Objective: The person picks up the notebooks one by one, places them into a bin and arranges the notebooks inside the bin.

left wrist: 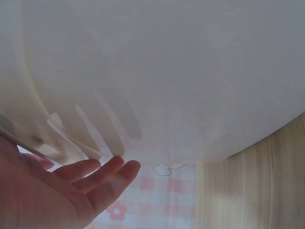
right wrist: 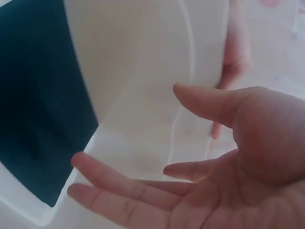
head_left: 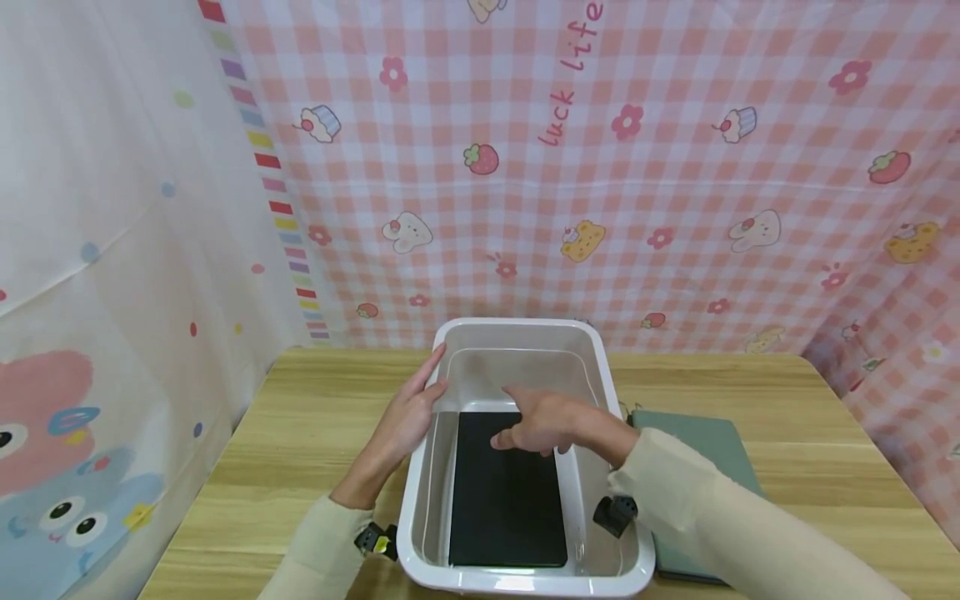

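Observation:
A white plastic bin (head_left: 525,579) stands on the table, its long sides running away from me. On its floor lies a flat black rectangular thing (head_left: 510,500), like a book or board, looking dark teal in the right wrist view. My left hand (head_left: 408,417) holds the left rim, thumb over the edge. In the left wrist view its fingers (left wrist: 112,183) touch the bin's outer wall. Above the black thing, inside the bin's outline, hovers my right hand (head_left: 543,421). Its fingers (right wrist: 128,186) are spread and loosely bent, with nothing in them.
Right of the bin, partly under my right forearm, a grey-green notebook (head_left: 697,442) lies on the wooden table (head_left: 322,417). A pink checked cloth (head_left: 525,208) hangs behind the table. Another printed cloth (head_left: 135,250) hangs at the left.

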`<state>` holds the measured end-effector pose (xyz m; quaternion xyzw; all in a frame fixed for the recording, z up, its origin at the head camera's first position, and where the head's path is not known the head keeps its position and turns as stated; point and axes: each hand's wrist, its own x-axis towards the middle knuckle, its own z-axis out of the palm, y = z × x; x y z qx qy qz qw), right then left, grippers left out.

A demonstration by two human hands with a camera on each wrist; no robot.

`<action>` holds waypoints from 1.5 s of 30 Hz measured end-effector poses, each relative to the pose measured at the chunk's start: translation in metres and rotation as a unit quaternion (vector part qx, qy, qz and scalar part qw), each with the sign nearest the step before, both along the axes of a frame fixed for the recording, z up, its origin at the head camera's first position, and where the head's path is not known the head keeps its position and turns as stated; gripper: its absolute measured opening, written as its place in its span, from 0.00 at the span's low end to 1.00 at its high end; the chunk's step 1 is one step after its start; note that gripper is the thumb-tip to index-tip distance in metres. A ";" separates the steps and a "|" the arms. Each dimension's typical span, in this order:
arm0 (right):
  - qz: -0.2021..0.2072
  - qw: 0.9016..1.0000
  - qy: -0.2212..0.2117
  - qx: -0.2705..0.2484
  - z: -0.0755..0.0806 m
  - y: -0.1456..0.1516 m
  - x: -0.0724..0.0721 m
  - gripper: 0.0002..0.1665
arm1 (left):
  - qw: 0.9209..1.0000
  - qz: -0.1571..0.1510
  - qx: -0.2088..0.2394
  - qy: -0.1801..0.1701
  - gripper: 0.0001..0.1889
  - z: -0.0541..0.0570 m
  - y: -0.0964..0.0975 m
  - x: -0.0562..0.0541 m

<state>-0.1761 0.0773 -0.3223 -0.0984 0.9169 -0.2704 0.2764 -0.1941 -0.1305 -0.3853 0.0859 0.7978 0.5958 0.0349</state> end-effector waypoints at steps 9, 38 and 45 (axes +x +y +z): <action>-0.009 0.994 -0.050 -0.102 0.025 0.009 0.003 0.51 | 1.000 0.000 0.006 -0.013 0.29 0.000 0.000 0.001; 0.004 0.970 -0.022 -0.240 0.052 0.086 0.017 0.46 | 1.000 0.001 0.008 -0.013 0.28 0.000 0.001 0.001; 0.015 0.966 0.012 -0.257 0.045 0.108 0.023 0.42 | 1.000 -0.004 0.011 -0.016 0.28 0.000 0.000 0.001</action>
